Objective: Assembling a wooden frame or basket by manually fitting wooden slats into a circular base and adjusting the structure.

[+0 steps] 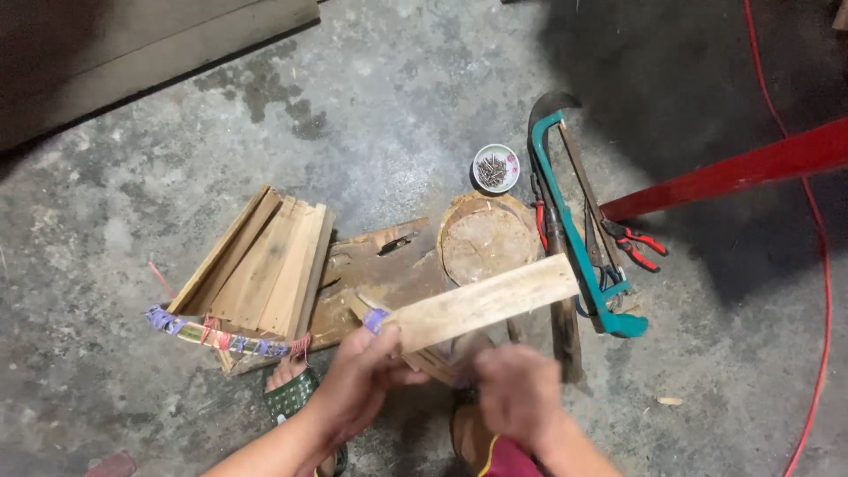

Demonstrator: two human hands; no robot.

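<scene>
Clearly, the left hand [358, 384] holds a pale wooden slat [484, 302] in a closed grip above the round log block [486, 238]; the blurred right hand [519, 393] sits under it, its grip unclear.

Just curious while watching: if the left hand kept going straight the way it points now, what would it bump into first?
The left hand points up-right along the wooden slat it grips. Straight on, it would probably first meet the round wood block, though depth is hard to judge.
</scene>
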